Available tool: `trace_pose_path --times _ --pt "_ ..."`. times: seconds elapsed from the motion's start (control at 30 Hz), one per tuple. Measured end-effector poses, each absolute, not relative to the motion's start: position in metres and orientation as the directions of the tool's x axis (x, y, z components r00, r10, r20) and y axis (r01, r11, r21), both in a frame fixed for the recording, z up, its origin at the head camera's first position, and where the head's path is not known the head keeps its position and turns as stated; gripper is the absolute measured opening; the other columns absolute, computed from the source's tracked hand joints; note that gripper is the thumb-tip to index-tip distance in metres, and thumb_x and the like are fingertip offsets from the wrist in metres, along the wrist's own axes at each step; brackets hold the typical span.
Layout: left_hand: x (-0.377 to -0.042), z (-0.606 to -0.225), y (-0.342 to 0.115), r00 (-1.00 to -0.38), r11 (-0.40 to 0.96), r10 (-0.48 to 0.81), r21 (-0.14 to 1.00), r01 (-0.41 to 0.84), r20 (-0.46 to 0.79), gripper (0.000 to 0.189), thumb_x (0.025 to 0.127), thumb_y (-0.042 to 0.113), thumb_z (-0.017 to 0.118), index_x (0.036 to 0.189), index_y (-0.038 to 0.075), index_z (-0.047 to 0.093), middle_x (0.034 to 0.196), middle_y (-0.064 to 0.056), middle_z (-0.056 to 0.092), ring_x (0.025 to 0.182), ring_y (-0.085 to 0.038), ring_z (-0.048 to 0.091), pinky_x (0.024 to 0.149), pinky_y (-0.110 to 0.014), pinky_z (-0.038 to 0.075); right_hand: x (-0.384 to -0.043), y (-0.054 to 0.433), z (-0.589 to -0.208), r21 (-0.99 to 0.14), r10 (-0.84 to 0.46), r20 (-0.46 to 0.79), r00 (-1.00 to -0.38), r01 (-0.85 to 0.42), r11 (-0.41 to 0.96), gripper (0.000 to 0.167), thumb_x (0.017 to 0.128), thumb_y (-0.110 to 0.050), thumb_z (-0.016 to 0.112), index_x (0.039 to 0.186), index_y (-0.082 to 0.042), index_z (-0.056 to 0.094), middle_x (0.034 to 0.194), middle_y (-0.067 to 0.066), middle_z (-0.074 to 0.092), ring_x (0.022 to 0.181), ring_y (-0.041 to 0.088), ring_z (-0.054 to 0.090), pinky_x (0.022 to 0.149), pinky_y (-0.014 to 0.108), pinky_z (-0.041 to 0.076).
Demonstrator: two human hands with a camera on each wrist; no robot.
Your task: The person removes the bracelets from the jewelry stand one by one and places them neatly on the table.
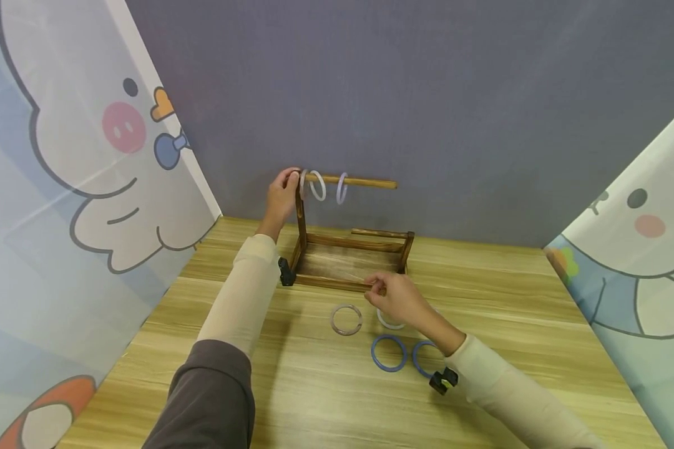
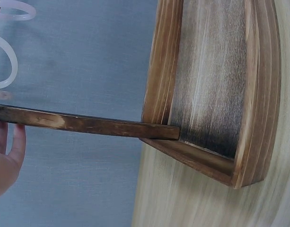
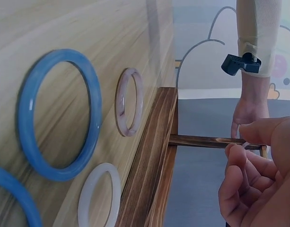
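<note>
At the back of the table stands a wooden rack (image 1: 302, 218) with an upright post (image 2: 88, 124) and a horizontal bar (image 1: 371, 183). My left hand (image 1: 281, 196) grips the top of the post. Three bangles hang from the bar: a brownish one (image 1: 302, 184) by the post, a white one (image 1: 317, 186) and a lilac one (image 1: 341, 189). Over the rack's front edge, my right hand (image 1: 395, 296) hovers with fingers loosely curled, thumb near forefinger, and no bangle in it. Below it lies a white bangle (image 3: 82, 208), partly hidden by the hand in the head view.
Two blue bangles (image 1: 389, 353) (image 3: 26, 109) and a mottled brownish bangle (image 1: 346, 320) lie flat on the wooden table (image 1: 314, 399). The rack's base is a shallow tray (image 1: 337, 262) with a short rail (image 1: 379, 234) at its right end. A grey wall rises behind.
</note>
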State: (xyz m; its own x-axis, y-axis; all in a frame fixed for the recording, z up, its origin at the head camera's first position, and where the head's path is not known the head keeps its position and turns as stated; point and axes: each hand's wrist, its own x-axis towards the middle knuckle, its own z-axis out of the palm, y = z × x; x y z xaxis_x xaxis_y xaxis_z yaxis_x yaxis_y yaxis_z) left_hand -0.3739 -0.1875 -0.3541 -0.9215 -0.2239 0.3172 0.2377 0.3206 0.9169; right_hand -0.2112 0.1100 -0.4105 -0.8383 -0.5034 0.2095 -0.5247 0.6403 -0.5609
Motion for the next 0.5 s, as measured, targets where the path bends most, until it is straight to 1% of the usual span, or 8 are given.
trace_pose_path --times 0.1,0.2,0.3,0.37,0.43,0.5 --pt "-0.3738 -0.3538 -0.1872 -0.924 0.317 -0.227 0.921 0.228 0.307 0.039 0.109 0.038 0.047 0.138 0.017 0.061 0.131 -0.013 0.065 0.112 -0.025 0.061 0.097 -0.040 0.051 -0.2136 0.1094 -0.4100 -0.577 -0.488 0.219 -0.845 -0.516 0.634 0.027 0.093 -0.015 0.074 0.115 -0.001 0.071 0.088 0.004 0.075 0.046 0.002 0.039 0.047 0.020 0.035" --pt "-0.3749 -0.3542 -0.1873 -0.925 0.317 -0.235 0.923 0.216 0.297 0.039 0.109 0.038 0.047 0.138 0.017 0.061 0.132 -0.012 0.065 0.113 -0.025 0.061 0.098 -0.040 0.051 -0.2162 0.1086 -0.4095 -0.592 -0.475 0.212 -0.854 -0.499 0.633 0.027 0.093 -0.015 0.073 0.116 -0.001 0.071 0.090 0.005 0.075 0.048 0.004 0.045 0.045 0.021 0.036" --pt "-0.3753 -0.3547 -0.1872 -0.926 0.317 -0.240 0.925 0.210 0.292 0.039 0.109 0.038 0.047 0.138 0.018 0.061 0.132 -0.011 0.065 0.114 -0.025 0.061 0.099 -0.040 0.050 -0.2178 0.1079 -0.4081 -0.601 -0.457 0.199 -0.867 -0.476 0.642 0.026 0.093 -0.016 0.073 0.116 -0.003 0.072 0.091 0.004 0.076 0.059 0.008 0.058 0.048 0.021 0.041" --pt "-0.3754 -0.3550 -0.1872 -0.926 0.317 -0.240 0.925 0.207 0.290 0.039 0.109 0.039 0.047 0.138 0.018 0.061 0.131 -0.011 0.064 0.114 -0.024 0.060 0.099 -0.040 0.050 -0.2184 0.1079 -0.4074 -0.598 -0.448 0.205 -0.870 -0.474 0.647 0.025 0.093 -0.016 0.073 0.115 -0.004 0.072 0.090 0.003 0.076 0.067 0.011 0.065 0.051 0.022 0.045" --pt "-0.3750 -0.3545 -0.1869 -0.927 0.316 -0.240 0.926 0.205 0.287 0.039 0.109 0.040 0.046 0.138 0.019 0.061 0.131 -0.011 0.064 0.113 -0.024 0.060 0.098 -0.039 0.050 -0.2198 0.1075 -0.4068 -0.591 -0.443 0.222 -0.868 -0.481 0.647 0.024 0.093 -0.016 0.072 0.114 -0.004 0.073 0.089 0.002 0.075 0.074 0.013 0.069 0.055 0.022 0.047" --pt "-0.3748 -0.3539 -0.1867 -0.928 0.309 -0.239 0.928 0.206 0.285 0.039 0.109 0.039 0.046 0.139 0.018 0.061 0.131 -0.011 0.064 0.112 -0.024 0.060 0.098 -0.039 0.050 -0.2215 0.1070 -0.4061 -0.596 -0.440 0.235 -0.867 -0.486 0.639 0.022 0.093 -0.015 0.072 0.113 -0.004 0.073 0.087 0.002 0.075 0.072 0.014 0.068 0.053 0.023 0.047"
